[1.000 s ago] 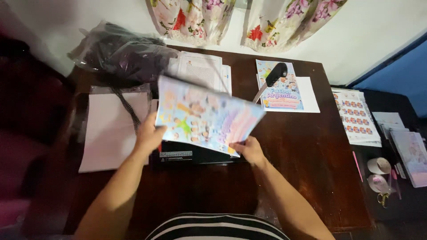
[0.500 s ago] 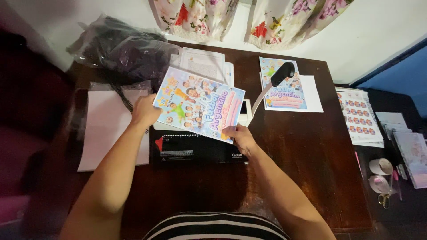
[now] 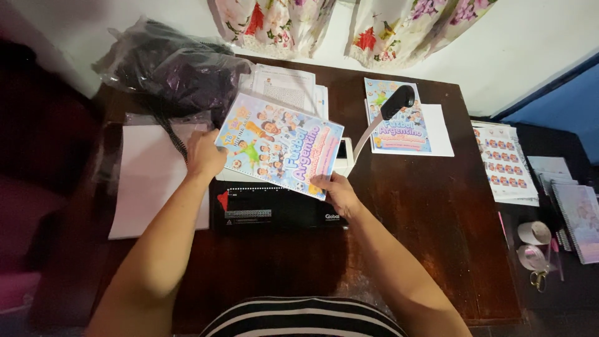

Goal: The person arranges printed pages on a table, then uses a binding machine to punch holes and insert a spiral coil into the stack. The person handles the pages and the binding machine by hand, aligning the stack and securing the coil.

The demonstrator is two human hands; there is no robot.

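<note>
A colourful printed cover sheet [image 3: 281,145] with cartoon figures lies tilted over a black binding machine [image 3: 274,209] in the middle of the dark wooden table [image 3: 424,237]. My left hand [image 3: 204,155] grips the sheet's left edge. My right hand [image 3: 336,190] pinches its lower right corner. The machine's white lever with a black handle [image 3: 397,102] sticks up to the right of the sheet.
A dark plastic bag [image 3: 168,72] sits at the back left, white paper [image 3: 150,181] to the left, printed pages [image 3: 287,87] behind. A second colourful cover [image 3: 399,128] lies at the right. A side surface holds sticker sheets [image 3: 504,165], notebooks [image 3: 577,215] and tape rolls [image 3: 533,234].
The cover sheet was held up toward me; both hands have lowered it away from me until it lies nearly flat over the binding machine.
</note>
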